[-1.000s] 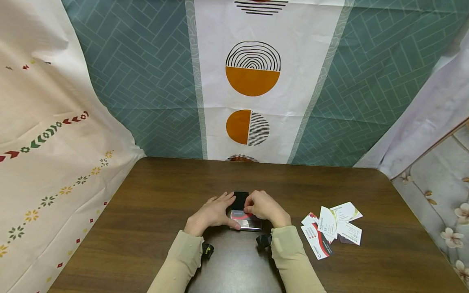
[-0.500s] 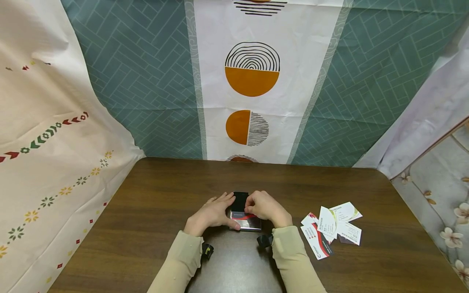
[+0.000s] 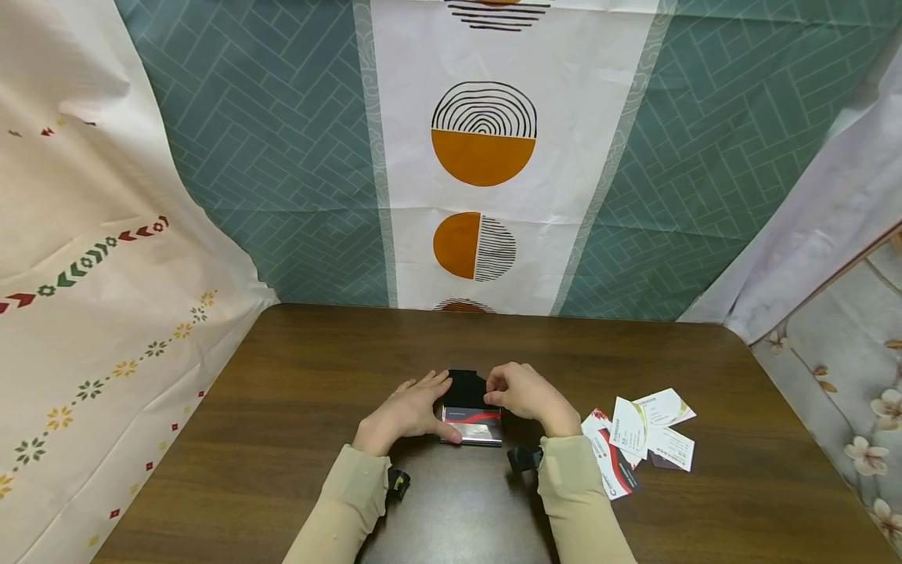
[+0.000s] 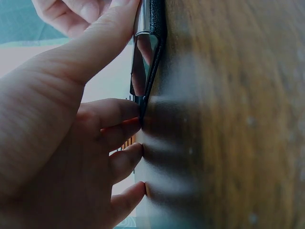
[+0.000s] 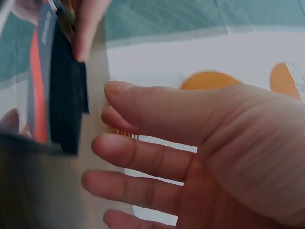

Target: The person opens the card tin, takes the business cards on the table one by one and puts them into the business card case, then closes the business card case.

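In the head view an open black business card case [image 3: 467,387] lies on the table, its flap laid back. A dark card with a red stripe [image 3: 486,415] sits in its tray, behind a shiny metal front strip [image 3: 481,432]. My left hand [image 3: 407,413] rests on the case's left side: its thumb presses the near metal part, and straight fingers [image 4: 125,160] reach past the case to the table. Right of the flap, my right hand [image 3: 524,394] hovers with loosely bent fingers holding nothing. The right wrist view shows a gap between the right fingertips and the case.
Several overlapping business cards [image 3: 629,435] lie at the right of the brown table [image 3: 331,352]. A patterned teal and white cloth [image 3: 486,157] hangs behind the far edge. Wrist cameras [image 3: 523,459] sit under both forearms.
My right hand has let go of the card and moved right, off the case, uncovering more of the card and flap. My left hand stays in place.
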Demonstrator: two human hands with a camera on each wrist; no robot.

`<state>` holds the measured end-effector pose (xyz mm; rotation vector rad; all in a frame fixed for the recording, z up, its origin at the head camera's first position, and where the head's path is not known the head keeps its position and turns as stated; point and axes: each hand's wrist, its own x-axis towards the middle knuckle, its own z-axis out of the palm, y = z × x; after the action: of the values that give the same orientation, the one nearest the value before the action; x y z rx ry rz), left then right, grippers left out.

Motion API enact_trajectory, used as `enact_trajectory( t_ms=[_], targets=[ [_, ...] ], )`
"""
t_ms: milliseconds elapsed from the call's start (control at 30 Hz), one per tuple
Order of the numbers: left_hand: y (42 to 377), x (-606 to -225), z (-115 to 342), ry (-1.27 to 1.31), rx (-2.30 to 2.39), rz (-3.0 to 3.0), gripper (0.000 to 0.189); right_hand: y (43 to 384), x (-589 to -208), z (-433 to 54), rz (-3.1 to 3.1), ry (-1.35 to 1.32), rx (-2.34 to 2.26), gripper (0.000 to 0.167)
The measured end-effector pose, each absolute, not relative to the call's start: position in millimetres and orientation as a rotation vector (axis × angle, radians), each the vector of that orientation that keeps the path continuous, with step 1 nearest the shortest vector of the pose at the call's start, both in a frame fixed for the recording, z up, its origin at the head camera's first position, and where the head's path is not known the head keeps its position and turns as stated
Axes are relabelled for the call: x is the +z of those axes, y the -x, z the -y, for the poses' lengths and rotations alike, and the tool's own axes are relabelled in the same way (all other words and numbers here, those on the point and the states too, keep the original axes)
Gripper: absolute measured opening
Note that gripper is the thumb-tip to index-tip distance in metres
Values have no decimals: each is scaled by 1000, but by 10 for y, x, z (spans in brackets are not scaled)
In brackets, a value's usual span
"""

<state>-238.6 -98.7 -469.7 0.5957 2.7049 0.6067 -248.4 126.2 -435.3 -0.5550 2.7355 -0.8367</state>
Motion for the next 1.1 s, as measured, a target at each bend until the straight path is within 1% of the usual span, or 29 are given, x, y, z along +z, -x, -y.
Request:
enact_trajectory(
  t_ms=[267,400,700,933,1100],
  targets=[
    [2375,-4701,991,-604,607,-2709,105,2396,-4370,-1669,-2765,409,-909,8],
    [2379,-4700,984,-604,601,-2712,105,2336,-4360,-1902,-2792,291,-924,9],
    [2382,-4719,971,-618,588,-2716,106,2158,-4296,-2486,-2807,-23,-946,18],
    [2394,-4704,981,-617,588,-2722,106,2106,-4334,-2690,-2790,-136,-951,21],
    [2397,-4716,984,-620,580,-2725,106,2064,-4341,-2807,-2789,-251,-900,27]
  ],
)
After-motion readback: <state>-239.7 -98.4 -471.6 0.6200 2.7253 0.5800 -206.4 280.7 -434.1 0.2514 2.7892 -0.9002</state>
